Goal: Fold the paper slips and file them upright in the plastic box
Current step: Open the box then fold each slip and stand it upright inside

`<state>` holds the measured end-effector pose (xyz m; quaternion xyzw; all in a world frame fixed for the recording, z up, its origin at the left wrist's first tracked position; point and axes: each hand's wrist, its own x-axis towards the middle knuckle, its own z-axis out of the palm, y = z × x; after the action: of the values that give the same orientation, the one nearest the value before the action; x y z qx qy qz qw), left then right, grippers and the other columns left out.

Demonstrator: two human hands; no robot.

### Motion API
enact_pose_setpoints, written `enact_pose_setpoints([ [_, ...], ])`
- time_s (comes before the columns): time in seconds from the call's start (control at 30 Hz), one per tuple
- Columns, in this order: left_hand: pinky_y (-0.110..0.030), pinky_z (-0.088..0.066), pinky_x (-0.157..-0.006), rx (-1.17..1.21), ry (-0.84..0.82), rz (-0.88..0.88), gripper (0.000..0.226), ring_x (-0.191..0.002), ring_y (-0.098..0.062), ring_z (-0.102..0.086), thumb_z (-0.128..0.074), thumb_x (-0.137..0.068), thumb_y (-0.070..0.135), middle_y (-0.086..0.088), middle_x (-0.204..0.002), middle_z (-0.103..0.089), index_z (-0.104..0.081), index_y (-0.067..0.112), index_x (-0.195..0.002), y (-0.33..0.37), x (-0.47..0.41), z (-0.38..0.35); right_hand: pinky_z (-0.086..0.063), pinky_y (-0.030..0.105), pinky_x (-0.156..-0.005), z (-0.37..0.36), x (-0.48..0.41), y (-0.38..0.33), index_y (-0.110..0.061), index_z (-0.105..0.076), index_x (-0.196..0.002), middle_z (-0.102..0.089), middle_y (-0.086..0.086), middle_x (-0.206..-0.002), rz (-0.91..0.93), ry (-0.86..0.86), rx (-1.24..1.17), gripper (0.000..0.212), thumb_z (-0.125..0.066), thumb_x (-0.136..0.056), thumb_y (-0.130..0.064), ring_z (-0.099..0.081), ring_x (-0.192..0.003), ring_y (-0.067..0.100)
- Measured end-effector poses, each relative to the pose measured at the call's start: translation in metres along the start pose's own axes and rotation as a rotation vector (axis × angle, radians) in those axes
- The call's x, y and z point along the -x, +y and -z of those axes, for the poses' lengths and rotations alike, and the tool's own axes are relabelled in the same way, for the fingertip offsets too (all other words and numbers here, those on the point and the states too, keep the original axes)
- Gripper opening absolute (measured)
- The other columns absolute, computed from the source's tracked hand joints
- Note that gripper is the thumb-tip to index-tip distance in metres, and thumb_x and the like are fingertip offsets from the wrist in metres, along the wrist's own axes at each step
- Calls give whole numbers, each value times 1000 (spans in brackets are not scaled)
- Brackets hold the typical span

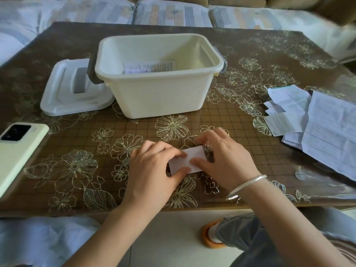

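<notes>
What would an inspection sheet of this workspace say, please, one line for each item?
Surface: brown table with a flower-pattern cover.
Job's things: cream plastic box, open, printed slips inside; white slip under the hands; pile of paper slips at the right.
Clutter: box lid left of the box; phone at the left edge, camera side up.
Grippers: left hand and right hand both hold the white slip on the table; bangle on the right wrist.
Cables: nothing seen.
Surroundings: patterned sofa behind the table.
</notes>
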<state>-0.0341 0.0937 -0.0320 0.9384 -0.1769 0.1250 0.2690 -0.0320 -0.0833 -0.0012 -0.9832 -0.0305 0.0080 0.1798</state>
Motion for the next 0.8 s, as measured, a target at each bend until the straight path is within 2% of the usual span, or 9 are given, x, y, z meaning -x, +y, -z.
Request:
enact_pose_setpoints([
  [0.1, -30, -26, -75, 2, -24, 3, 27, -93, -15, -50, -76, -76, 49, 17, -93, -61, -70, 34, -97, 0, -3, 2, -45, 29, -77, 11, -11, -7, -30, -46, -125, -49, -9, -114, -55, -130, 15, 55, -71, -79, -49, -54, -97, 14],
  [0.2, -31, -28, -76, -8, -41, -5, 27, -92, -13, -48, -76, -76, 51, 17, -91, -58, -68, 35, -97, 0, -4, 4, -41, 29, -76, 18, -22, -10, -24, -48, -121, -53, -8, -102, -60, -250, 46, 55, -72, -78, -49, -51, -92, 15],
  [0.3, -30, -29, -76, -6, -53, 0, 28, -90, -12, -45, -77, -74, 48, 16, -90, -56, -68, 34, -97, 3, -5, 5, -37, 29, -74, 25, -28, -15, -22, -53, -113, -59, -4, -104, -51, -308, 106, 51, -72, -77, -52, -50, -90, 16],
  [0.4, -28, -30, -77, -2, -63, 5, 29, -91, -12, -46, -79, -73, 42, 14, -93, -55, -69, 31, -98, 4, -5, 6, -34, 26, -76, 27, -31, -18, -22, -54, -107, -54, -3, -105, -23, -306, 163, 47, -73, -76, -51, -46, -90, 15],
  [0.53, -30, -36, -81, -13, -62, -3, 30, -97, -16, -51, -80, -73, 40, 9, -107, -59, -69, 28, -97, 5, -4, 6, -32, 25, -73, 25, -26, -20, -25, -45, -93, -49, -5, -98, 11, -252, 117, 38, -74, -77, -44, -45, -87, 15],
  [0.67, -33, -42, -85, -14, -64, -13, 33, -99, -16, -52, -80, -73, 45, 10, -109, -61, -68, 27, -98, 3, -7, 8, -35, 27, -67, 17, -21, -15, -26, -44, -89, -50, -10, -81, -20, -195, -83, 31, -73, -79, -33, -50, -81, 17],
  [0.8, -29, -42, -85, -30, -87, -25, 50, -98, -13, -52, -77, -73, 51, 9, -112, -62, -63, 24, -114, 2, -9, 9, -45, 30, -69, 13, -16, -2, -29, -51, -96, -57, -11, -78, -75, -141, -271, 29, -74, -79, -27, -53, -76, 14],
])
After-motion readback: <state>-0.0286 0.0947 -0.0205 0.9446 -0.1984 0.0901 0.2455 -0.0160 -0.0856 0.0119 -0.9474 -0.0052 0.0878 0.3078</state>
